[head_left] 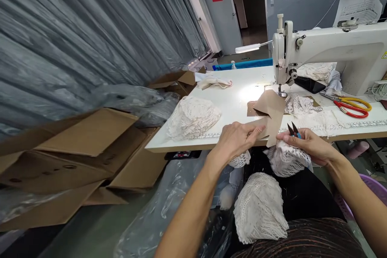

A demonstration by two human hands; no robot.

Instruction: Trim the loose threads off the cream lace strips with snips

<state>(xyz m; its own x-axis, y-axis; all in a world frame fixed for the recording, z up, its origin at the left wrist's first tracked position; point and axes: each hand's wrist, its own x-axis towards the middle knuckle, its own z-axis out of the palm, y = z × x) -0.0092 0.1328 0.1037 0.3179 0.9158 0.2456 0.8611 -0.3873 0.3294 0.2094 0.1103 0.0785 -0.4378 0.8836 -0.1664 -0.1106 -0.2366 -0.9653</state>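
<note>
My left hand (pixel 237 139) is closed at the table's front edge, thumb and fingers pinching a flat tan strip of material (pixel 272 109) that lies folded near the needle. Whether it is fabric or paper I cannot tell. In my right hand (pixel 311 145) are small thread snips (pixel 293 130), blades pointing up, and white lace fabric (pixel 287 159) hangs from the same fingers. The white sewing machine (pixel 282 56) stands just behind, its lamp lighting the table. Another bunched lace piece (pixel 260 207) rests on my lap.
A lace pile (pixel 193 117) lies on the left of the white table (pixel 238 80). Red and yellow scissors (pixel 352 107) and a dark phone (pixel 310 84) lie to the right. Open cardboard boxes (pixel 87 133) and clear plastic (pixel 169 193) stand on the left. A purple basket (pixel 373 189) is lower right.
</note>
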